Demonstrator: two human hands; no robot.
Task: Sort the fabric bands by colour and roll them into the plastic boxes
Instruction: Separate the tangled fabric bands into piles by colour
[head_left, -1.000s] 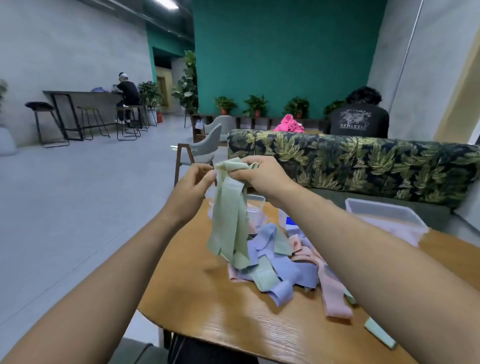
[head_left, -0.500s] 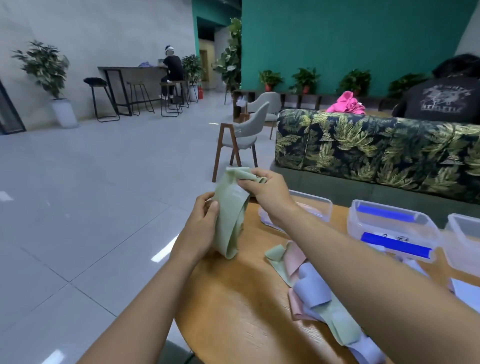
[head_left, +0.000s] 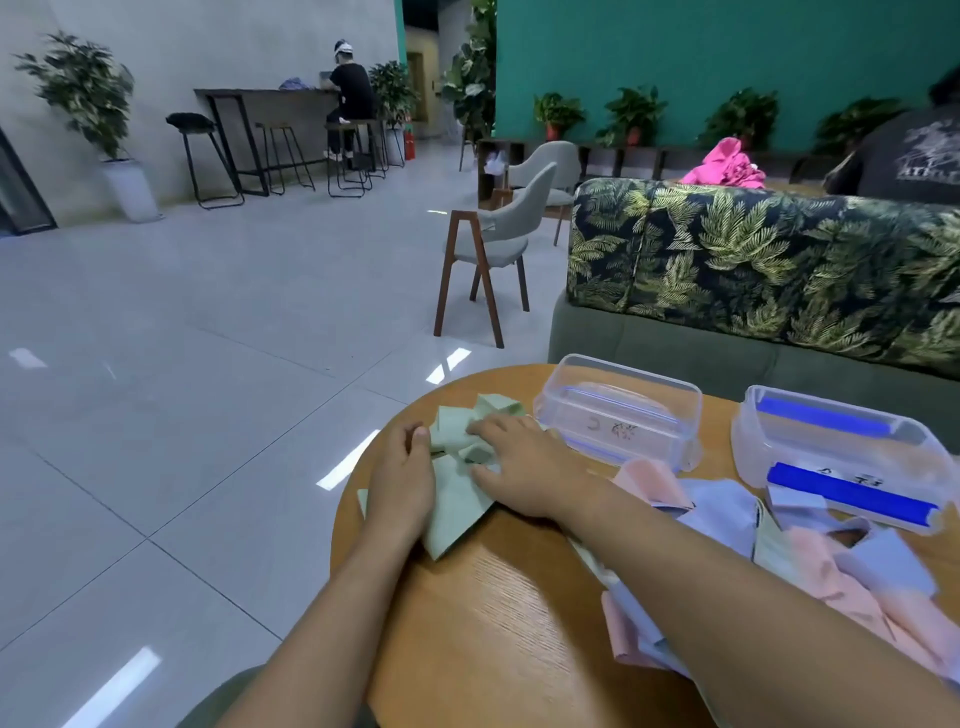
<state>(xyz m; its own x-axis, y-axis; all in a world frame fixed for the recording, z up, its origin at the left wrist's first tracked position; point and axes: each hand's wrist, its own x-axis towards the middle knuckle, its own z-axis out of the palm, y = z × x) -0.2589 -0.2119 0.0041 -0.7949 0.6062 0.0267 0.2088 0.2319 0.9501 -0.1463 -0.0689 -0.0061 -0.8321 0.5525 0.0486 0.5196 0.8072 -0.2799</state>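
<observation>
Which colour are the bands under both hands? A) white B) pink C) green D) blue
C: the left hand and the right hand both rest on the green bands, while the pink bands and blue bands lie further right.

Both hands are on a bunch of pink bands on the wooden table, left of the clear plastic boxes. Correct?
Not pink: the head view shows the left hand and right hand on green bands, on the wooden table, left of the clear plastic boxes. The pink bands lie further right.
</observation>
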